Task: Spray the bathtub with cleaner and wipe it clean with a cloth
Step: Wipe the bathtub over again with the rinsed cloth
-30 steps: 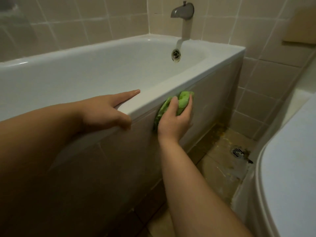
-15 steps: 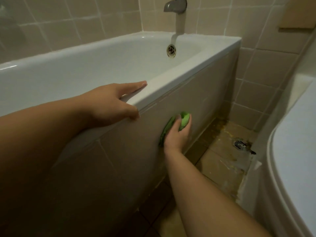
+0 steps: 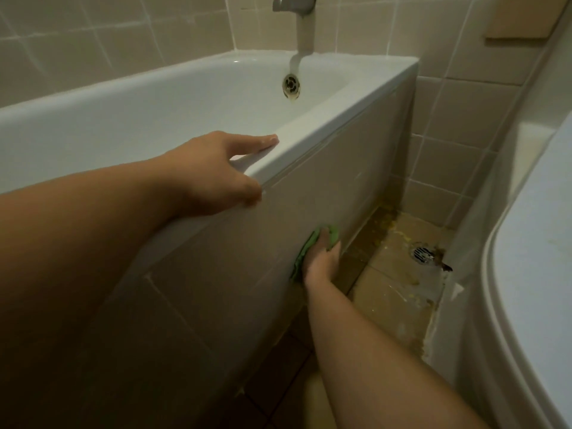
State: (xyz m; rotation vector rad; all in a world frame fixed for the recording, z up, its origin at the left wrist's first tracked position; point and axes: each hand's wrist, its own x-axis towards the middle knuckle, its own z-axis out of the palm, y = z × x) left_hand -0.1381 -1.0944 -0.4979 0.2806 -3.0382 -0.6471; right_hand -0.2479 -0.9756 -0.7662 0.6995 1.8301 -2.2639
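Bracing on the white rim of the bathtub, apparently for balance, the left hand is lying there with relaxed fingers while the right hand is pressing the green cloth low against the tub's tiled side panel.

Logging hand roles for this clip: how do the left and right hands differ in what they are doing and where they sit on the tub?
The left hand rests on the white bathtub rim with fingers straight; the right hand sits low on the tiled side panel. The left hand holds nothing; the right hand presses a green cloth against the panel. Both are bare and touch the tub.
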